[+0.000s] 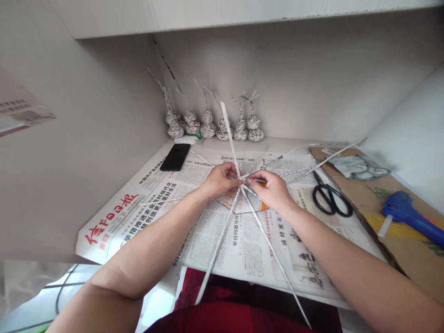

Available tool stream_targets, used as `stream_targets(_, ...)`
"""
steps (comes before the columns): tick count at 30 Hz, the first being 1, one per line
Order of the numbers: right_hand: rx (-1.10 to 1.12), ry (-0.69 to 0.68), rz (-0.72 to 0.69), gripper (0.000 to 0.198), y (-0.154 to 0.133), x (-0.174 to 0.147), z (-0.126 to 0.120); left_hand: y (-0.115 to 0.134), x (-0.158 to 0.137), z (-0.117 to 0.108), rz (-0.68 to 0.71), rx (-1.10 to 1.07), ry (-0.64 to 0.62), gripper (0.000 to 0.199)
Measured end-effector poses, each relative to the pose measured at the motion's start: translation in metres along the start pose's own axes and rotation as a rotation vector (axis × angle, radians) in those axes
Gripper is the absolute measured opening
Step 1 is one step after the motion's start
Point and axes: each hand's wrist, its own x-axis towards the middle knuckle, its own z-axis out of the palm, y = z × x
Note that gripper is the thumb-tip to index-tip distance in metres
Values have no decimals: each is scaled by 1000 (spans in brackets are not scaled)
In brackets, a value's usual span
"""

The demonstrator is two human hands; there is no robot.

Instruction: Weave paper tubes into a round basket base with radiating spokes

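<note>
Rolled newspaper sticks (222,231) cross at one centre and fan out in several directions like spokes. At that crossing my left hand (224,179) pinches the sticks from the left, fingertips closed on them. From the right, my right hand (268,186) grips them too, thumb and forefinger pressed together beside the crossing. The fingers partly hide how the sticks are joined. Beneath both hands lies a round cardboard piece (229,206) with orange print, partly covered. It rests on spread newspaper (138,210).
Several woven paper gourds (208,125) stand along the back wall. A black phone (175,157) lies at left. To the right are black scissors (331,198), a cardboard sheet (374,217), a grey cloth (360,166) and a blue glue gun (409,215). A shelf (243,16) overhangs.
</note>
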Motion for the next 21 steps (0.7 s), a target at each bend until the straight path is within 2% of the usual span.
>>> stream_targets(4,-129,53,-101,7,-9,-3,-4,-2,1,1,-3,25,38,23)
stream_targets(8,-200,77,-193,3,-13,-7,-5,-2,1,1,-41,-62,45,25)
stream_targets(15,-177,23,-168,4,-9,-6,-2,0,2,-1,-123,-156,34,25)
stream_targets(21,-123,-2,-159,5,-4,-5,1,1,2,2,-123,-101,66,14)
